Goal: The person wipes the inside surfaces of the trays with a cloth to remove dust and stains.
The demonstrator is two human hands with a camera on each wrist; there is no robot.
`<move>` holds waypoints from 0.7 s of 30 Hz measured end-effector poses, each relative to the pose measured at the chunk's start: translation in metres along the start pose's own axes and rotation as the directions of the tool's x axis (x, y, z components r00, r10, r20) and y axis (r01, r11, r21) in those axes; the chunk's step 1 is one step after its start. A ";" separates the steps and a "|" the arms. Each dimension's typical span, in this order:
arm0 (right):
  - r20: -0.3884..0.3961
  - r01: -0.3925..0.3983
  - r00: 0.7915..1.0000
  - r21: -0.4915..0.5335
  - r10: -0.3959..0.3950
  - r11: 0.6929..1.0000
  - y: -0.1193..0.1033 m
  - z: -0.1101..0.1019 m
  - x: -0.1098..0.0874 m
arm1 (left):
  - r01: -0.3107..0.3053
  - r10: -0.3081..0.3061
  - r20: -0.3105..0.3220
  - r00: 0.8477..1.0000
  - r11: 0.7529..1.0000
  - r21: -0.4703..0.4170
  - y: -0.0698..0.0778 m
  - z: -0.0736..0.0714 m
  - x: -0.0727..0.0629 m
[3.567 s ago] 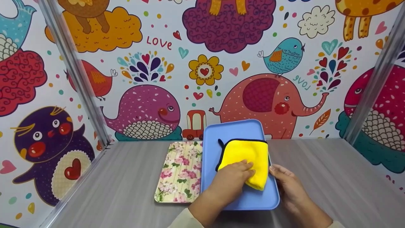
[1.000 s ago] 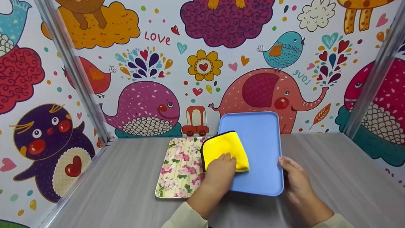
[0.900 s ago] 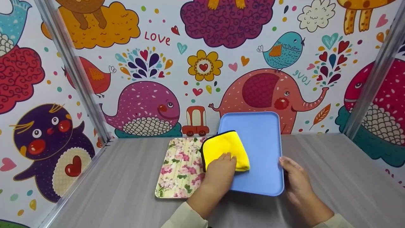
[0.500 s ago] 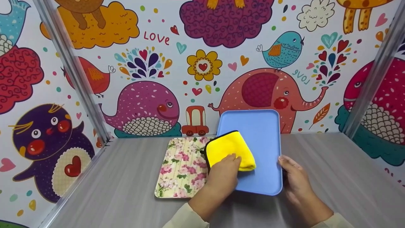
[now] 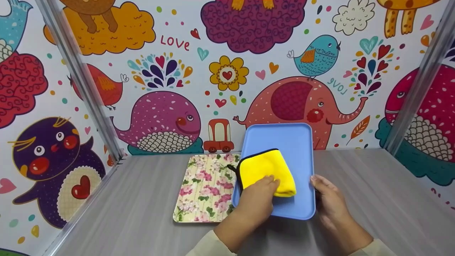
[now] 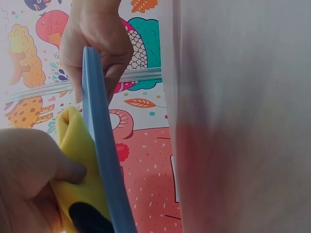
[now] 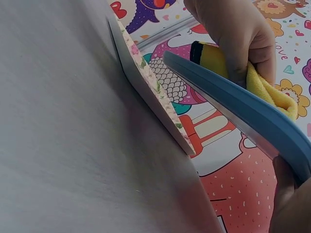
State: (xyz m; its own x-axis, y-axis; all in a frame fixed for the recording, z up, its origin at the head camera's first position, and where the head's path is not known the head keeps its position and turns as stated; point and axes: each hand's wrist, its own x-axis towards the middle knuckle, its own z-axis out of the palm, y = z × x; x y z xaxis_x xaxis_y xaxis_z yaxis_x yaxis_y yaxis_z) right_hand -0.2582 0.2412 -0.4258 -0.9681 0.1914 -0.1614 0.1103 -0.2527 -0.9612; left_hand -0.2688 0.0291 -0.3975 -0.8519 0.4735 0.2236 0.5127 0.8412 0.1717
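In the head view, a light blue rectangular tray (image 5: 298, 149) is held up off the table. My right hand (image 5: 332, 202) grips its right edge, thumb on the rim and fingers behind; the right wrist view shows the tray (image 7: 243, 104) edge-on and apart from the tabletop. A folded yellow cloth (image 5: 265, 165) with black trim and a black loop lies against the tray's face. It is pinched by my left hand (image 5: 256, 201), fingers on top. In the left wrist view, the left thumb presses into the cloth (image 6: 80, 150) beside the tray.
A floral-patterned tray (image 5: 202, 188) lies on the grey table (image 5: 142, 199), left of the blue tray and partly overlapped by it in the head view. Patterned panels with cartoon animals (image 5: 161, 117) stand behind and at the sides, joined by metal corner posts (image 5: 85, 81).
Over the last second, my left hand has slid the cloth rightward across the blue tray. The tray has shifted slightly left. 3.6 seconds ago the cloth lay further right on it.
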 end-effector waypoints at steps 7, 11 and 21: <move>-0.005 0.003 1.000 0.010 -0.003 1.000 0.001 0.001 -0.001 | -0.063 0.063 -0.005 0.998 0.998 -0.020 0.004 0.002 -0.001; -0.004 0.009 1.000 0.029 -0.009 1.000 0.001 0.002 -0.002 | -0.080 0.080 -0.002 0.997 0.997 -0.022 0.008 0.002 -0.002; 0.014 -0.037 0.999 0.051 0.037 0.998 -0.001 0.002 -0.001 | -0.144 0.143 -0.018 0.990 0.989 -0.020 0.012 0.002 -0.006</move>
State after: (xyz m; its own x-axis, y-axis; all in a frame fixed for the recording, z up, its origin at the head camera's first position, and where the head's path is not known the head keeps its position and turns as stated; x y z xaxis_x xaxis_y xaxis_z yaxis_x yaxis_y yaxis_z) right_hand -0.2578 0.2393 -0.4242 -0.9665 0.1687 -0.1934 0.1348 -0.3076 -0.9419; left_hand -0.2577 0.0371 -0.3987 -0.7676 0.5845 0.2628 0.6318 0.7590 0.1572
